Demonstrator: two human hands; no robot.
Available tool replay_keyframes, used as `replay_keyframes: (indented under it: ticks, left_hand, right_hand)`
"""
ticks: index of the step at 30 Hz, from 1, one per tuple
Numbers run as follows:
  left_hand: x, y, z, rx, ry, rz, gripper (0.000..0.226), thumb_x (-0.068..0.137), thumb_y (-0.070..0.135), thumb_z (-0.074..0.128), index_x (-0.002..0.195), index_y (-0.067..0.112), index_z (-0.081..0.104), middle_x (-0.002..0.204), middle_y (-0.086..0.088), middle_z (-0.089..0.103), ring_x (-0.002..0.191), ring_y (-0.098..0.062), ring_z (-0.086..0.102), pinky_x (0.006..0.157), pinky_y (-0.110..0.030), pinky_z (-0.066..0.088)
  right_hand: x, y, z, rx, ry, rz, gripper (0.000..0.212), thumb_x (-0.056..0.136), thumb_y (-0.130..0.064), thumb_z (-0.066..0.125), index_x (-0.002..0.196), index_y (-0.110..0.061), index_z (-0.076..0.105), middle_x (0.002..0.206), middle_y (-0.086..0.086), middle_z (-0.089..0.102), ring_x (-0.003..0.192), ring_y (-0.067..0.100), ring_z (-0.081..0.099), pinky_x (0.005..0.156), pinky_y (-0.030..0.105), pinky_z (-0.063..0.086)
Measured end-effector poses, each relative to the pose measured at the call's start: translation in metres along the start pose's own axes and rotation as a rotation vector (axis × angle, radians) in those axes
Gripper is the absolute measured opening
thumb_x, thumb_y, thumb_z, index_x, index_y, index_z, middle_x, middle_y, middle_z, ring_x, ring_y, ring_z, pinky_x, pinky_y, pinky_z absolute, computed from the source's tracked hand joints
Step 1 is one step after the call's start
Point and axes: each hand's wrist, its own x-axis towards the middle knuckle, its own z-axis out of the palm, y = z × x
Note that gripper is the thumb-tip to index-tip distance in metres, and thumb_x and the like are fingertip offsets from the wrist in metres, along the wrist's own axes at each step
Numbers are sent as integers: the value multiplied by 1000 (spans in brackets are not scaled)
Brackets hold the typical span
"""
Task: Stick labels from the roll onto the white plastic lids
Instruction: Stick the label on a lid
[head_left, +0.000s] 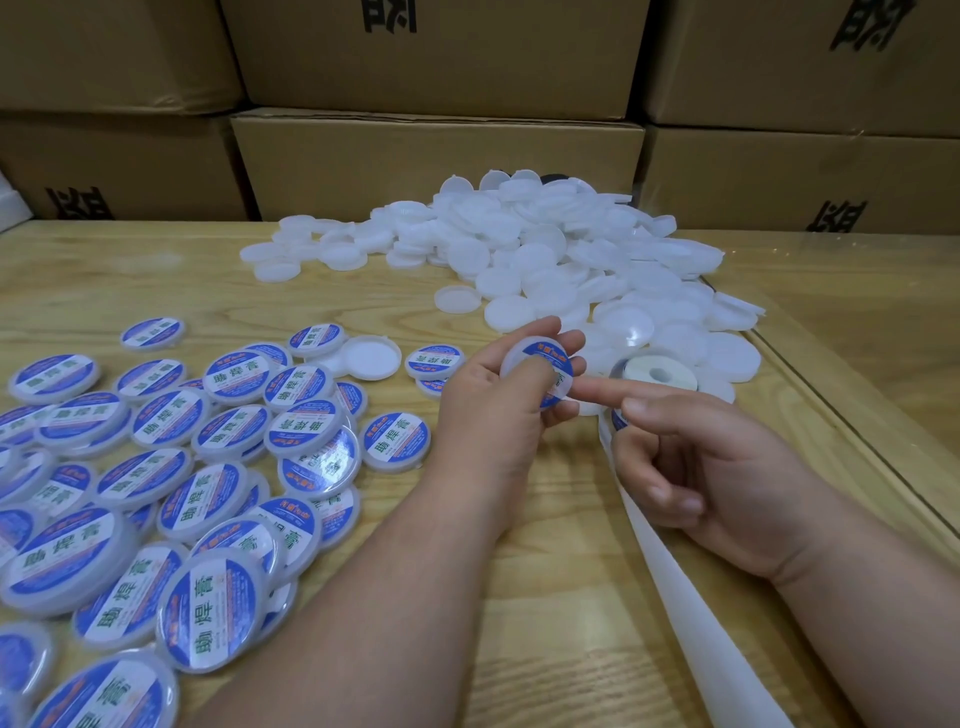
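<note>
Now left hand (483, 395) grips lid (537, 371) — labelled

Left hand (498, 395) raised mid-frame, palm turned inward, fingers spread behind a labelled lid (537, 371) and thumb pressed flat across its face. Right hand (696, 467) lower and to the right, index finger stretched out straight toward the left hand's fingertips, remaining fingers curled into the palm. Both forearms bare, reaching in from the bottom edge.
</note>
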Motion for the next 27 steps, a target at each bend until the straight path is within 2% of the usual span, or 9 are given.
replay_keyframes:
  ticks: [5, 8, 11, 13, 15, 20, 22, 24, 27]
  left_hand:
    - [2, -1, -2, -37, 48, 20, 22, 85, 23, 73, 106, 20, 70, 104, -1, 79, 97, -16, 75, 58, -23, 53]
    - [3, 1, -1, -71, 102, 14, 17, 97, 32, 67, 107, 18, 66, 99, -5, 79, 92, -21, 77, 51, -22, 51]
    - [4, 3, -1, -27, 97, 3, 30, 104, 50, 46, 110, 24, 60, 94, -9, 79, 72, -22, 77, 42, -22, 46]
    - [4, 3, -2, 23, 95, 6, 34, 104, 56, 36, 109, 30, 58, 92, -10, 79, 47, -16, 63, 38, -21, 40]
    - [4, 1, -2, 46, 105, 13, 30, 104, 54, 38, 108, 32, 58, 91, -9, 79, 39, -13, 45, 38, -20, 36]
    - [8, -4, -4, 29, 124, -21, 17, 100, 33, 59, 117, 28, 62, 97, -1, 79, 49, -11, 43, 46, -19, 39]
    - [8, -5, -5, 30, 135, -37, 10, 92, 23, 71, 100, 23, 76, 95, 0, 78, 55, -9, 50, 50, -19, 41]
    - [7, -4, -4, -17, 135, -51, 8, 92, 14, 73, 89, 18, 78, 95, -2, 77, 60, -7, 56, 51, -18, 44]
    - [5, 3, -1, -94, 168, -92, 16, 101, 30, 60, 105, 17, 69, 98, -3, 79, 61, -8, 62, 48, -18, 45]
  right_hand:
    - [2, 2, -1, 33, 16, -26, 46, 80, -28, 57, 123, -22, 73, 48, 8, 43, 36, 12, 23, 43, 27, 10]
    - [2, 2, -4, 85, 36, -58, 46, 78, -27, 59, 122, -18, 72, 48, 8, 43, 37, 13, 21, 44, 28, 8]
    - [1, 2, -4, 94, 38, -121, 45, 78, -26, 58, 118, -12, 72, 46, 6, 42, 37, 13, 20, 44, 28, 7]
    - [1, 2, -4, 100, 63, -152, 41, 79, -24, 56, 114, -10, 74, 45, 5, 40, 37, 12, 20, 43, 28, 7]
    - [1, 2, -4, 99, 106, -175, 37, 80, -23, 55, 108, -11, 76, 43, 5, 38, 35, 13, 21, 42, 27, 8]
    - [2, 1, -3, 105, 198, -194, 31, 80, -22, 54, 98, -13, 77, 43, 5, 34, 35, 13, 21, 42, 25, 10]
    - [2, 2, -3, 93, 212, -193, 30, 80, -21, 53, 96, -13, 77, 44, 6, 35, 35, 13, 22, 41, 25, 10]
    - [2, 3, -2, 65, 214, -195, 29, 81, -21, 53, 95, -12, 77, 44, 6, 35, 35, 14, 23, 40, 24, 12]
    - [2, 4, 1, -12, 255, -205, 27, 80, -20, 55, 95, -11, 76, 44, 7, 36, 36, 15, 24, 39, 20, 18]
